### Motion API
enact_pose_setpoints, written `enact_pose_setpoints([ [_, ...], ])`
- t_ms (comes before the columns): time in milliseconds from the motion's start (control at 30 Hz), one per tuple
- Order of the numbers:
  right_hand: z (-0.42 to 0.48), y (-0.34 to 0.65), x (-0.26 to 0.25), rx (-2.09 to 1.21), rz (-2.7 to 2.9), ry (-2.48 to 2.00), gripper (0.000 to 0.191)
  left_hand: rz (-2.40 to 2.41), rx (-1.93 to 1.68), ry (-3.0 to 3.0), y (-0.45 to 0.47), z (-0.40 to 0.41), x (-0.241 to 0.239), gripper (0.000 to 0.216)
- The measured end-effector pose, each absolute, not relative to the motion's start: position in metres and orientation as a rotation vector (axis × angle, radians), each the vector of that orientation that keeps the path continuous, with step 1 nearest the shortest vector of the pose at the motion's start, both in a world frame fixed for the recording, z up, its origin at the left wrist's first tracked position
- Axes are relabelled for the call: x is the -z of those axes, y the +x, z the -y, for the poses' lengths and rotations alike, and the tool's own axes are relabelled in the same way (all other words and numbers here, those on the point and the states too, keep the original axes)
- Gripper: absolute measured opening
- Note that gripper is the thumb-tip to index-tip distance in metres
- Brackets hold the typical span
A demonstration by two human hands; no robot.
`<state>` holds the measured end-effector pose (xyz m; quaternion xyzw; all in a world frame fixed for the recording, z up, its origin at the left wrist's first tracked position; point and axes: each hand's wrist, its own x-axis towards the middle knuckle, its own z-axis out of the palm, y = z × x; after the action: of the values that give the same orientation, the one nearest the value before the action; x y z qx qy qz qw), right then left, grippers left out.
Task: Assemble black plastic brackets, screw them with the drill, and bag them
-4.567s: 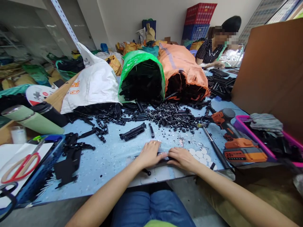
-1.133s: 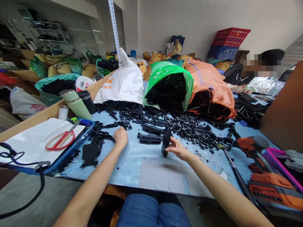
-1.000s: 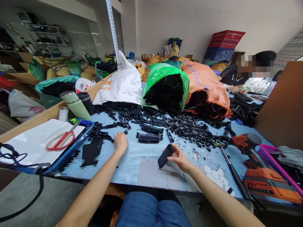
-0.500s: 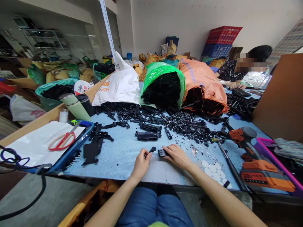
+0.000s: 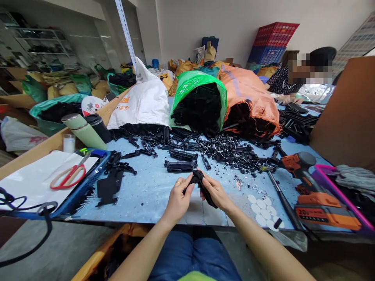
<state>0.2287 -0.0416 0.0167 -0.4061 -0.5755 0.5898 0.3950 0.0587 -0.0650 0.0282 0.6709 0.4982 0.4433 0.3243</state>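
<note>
My left hand (image 5: 179,197) is closed around a small black plastic arm (image 5: 191,180) with a rounded end. My right hand (image 5: 216,192) grips a longer black plastic bracket (image 5: 208,194), which tilts down toward me. The two black parts touch at their upper ends, above the front of the blue table (image 5: 140,195); whether they are joined I cannot tell. Just beyond my hands lie two black bar-shaped assemblies (image 5: 181,166) side by side. Behind them spreads a heap of small black parts and screws (image 5: 231,154).
A white sack (image 5: 143,103), a green sack (image 5: 199,80) and an orange sack (image 5: 249,88) lie along the back. On the right are a hammer (image 5: 281,195) and a cordless drill (image 5: 304,164). Red-handled scissors (image 5: 68,176) rest at left. A co-worker (image 5: 284,84) sits far right.
My hands have lifted slightly and brought the two black parts together. The bracket in my right hand has turned from lying flat to tilted. The view has shifted a little.
</note>
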Motion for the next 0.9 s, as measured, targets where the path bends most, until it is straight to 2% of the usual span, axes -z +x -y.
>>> enact_pose_setpoints([
  [167, 0.039, 0.243, -0.017, -1.285, 1.787, -0.998, 0.048, -1.405, -1.085, 1.816, 0.066, 0.072, -0.031, 0.038],
  [367, 0.057, 0.223, -0.012, -1.077, 1.687, -0.981, 0.046, -1.458, -1.519, 1.579, 0.096, 0.082, -0.024, 0.038],
  [467, 0.067, 0.213, -0.008, -1.018, 1.646, -0.967, 0.048, -1.367, -1.556, 1.647, 0.094, 0.078, -0.023, 0.036],
  [600, 0.068, 0.217, -0.001, -1.003, 1.734, -0.993, 0.049, -1.291, -1.368, 1.777, 0.081, 0.071, -0.013, 0.034],
  [700, 0.047, 0.240, 0.006, -0.974, 1.952, -1.086, 0.049, -1.477, -1.228, 1.799, 0.078, 0.071, 0.001, 0.037],
  [800, -0.003, 0.290, 0.008, -0.690, 2.037, -1.349, 0.045, -1.621, -0.931, 2.048, 0.080, 0.068, 0.010, 0.046],
  [900, -0.071, 0.362, 0.006, -0.213, 1.791, -1.845, 0.038, -1.298, -0.489, 2.514, 0.081, 0.055, 0.009, 0.050],
])
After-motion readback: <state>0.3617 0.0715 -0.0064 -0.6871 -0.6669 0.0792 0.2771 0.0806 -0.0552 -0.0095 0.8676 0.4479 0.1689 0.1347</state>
